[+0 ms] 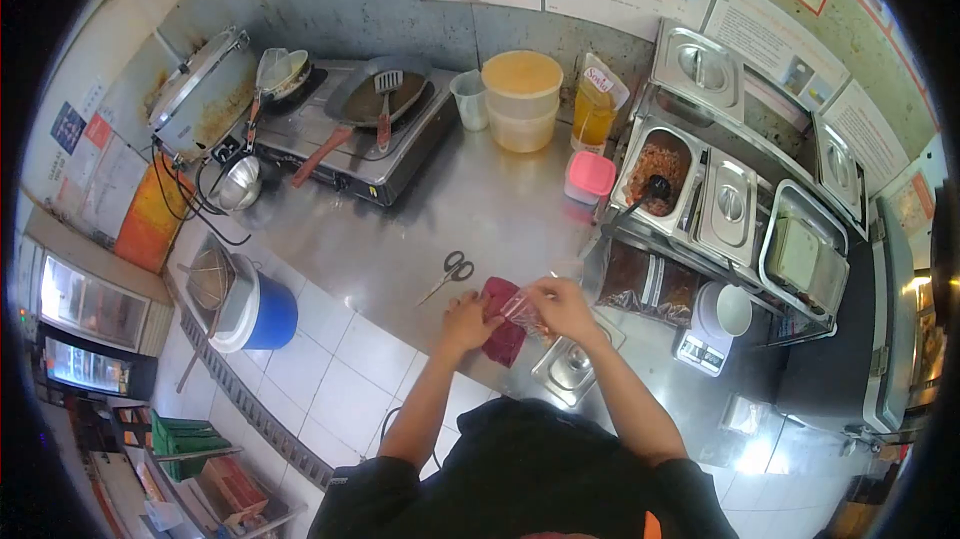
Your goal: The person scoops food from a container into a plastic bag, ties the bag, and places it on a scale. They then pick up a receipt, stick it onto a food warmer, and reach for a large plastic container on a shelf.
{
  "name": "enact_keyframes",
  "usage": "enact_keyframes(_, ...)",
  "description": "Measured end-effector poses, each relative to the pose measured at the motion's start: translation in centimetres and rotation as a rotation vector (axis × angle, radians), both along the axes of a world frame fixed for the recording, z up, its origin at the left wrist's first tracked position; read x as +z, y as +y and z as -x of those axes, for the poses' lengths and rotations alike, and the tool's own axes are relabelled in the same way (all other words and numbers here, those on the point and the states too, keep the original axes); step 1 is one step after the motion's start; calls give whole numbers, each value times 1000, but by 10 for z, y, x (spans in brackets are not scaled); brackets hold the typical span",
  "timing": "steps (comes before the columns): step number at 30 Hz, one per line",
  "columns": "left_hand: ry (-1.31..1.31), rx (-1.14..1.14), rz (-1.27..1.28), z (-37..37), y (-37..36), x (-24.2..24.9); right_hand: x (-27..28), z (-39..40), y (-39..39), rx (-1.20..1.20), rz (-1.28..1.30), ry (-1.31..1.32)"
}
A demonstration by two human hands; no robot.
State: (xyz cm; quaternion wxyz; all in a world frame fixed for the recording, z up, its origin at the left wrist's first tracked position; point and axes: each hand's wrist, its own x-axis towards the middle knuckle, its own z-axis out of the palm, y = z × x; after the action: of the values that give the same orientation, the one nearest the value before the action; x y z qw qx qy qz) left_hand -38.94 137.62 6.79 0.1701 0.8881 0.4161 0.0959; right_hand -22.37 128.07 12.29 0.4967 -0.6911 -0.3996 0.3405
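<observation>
A folded dark red cloth lies near the front edge of the steel counter. My left hand rests at its left side, fingers spread and the thumb touching the cloth. My right hand is closed on a small clear plastic bag, held above the cloth's right part. What the bag contains is too small to tell. Scissors with dark handles lie just beyond my left hand. A steel container lid sits below my right hand, partly behind the forearm.
A gas stove with a frying pan stands back left. Nearby are stacked tubs, an oil pouch and a pink-lidded container. To the right are food pans, a dark packet and a scale.
</observation>
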Motion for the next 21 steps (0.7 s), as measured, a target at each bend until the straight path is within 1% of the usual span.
enact_keyframes(1, 7, 1, 11, 5, -6, -13, -26, 4, 6, 52, -6, -286)
enact_keyframes(2, -124, 6, 5, 7, -8, -24, -44, 5, 12, 54, -1, -285)
enact_keyframes(3, -251, 11, -1, 9, -9, -33, -60, 9, 16, 80, 166, -450)
enact_keyframes(4, -243, 10, 4, 12, -8, -36, -70, 13, 18, 108, 334, -610)
enact_keyframes(5, -270, 6, 32, 13, -4, -38, -78, 12, 20, 110, 336, -604)
enact_keyframes(6, -301, 4, 59, 13, -1, -40, -84, 7, 23, 143, 348, -670)
enact_keyframes(7, -300, 5, 65, 14, -2, -39, -85, 2, 23, 176, 362, -737)
enact_keyframes(8, -288, 15, 74, 14, -2, -37, -74, 0, 24, 171, 369, -738)
enact_keyframes(10, -276, -4, 82, 14, 1, -30, -55, -8, 21, 211, 423, -935)
enact_keyframes(11, -288, -16, 115, 14, 3, -25, -55, -11, 16, 190, 432, -932)
enact_keyframes(13, -297, -40, 166, 10, -5, -14, -53, -17, 0, 36, 31, -286)
enact_keyframes(14, -591, -58, 350, 6, -15, -2, -36, -14, -10, 22, 45, -287)
enact_keyframes(15, -884, -76, 536, 0, -22, 6, -19, -9, -22, -21, 3, -18)
enact_keyframes(16, -878, -93, 554, -5, -31, 7, -1, -2, -32, -70, -43, 253)
enact_keyframes(17, -919, -195, 931, -8, -43, 4, 4, 6, -42, -104, -37, 251)
enact_keyframes(18, -930, -295, 1317, -11, -57, 1, 8, 15, -55, -106, -79, 190)
enact_keyframes(19, -788, -530, 1282, -16, -63, -17, 9, 16, -67, -106, -126, 120)
enact_keyframes(20, -778, -554, 1300, -18, -77, -19, 10, 13, -80, -134, -121, 112)
enact_keyframes(21, -793, -422, 1689, -16, -91, -20, 9, 10, -91, -197, -98, 21)
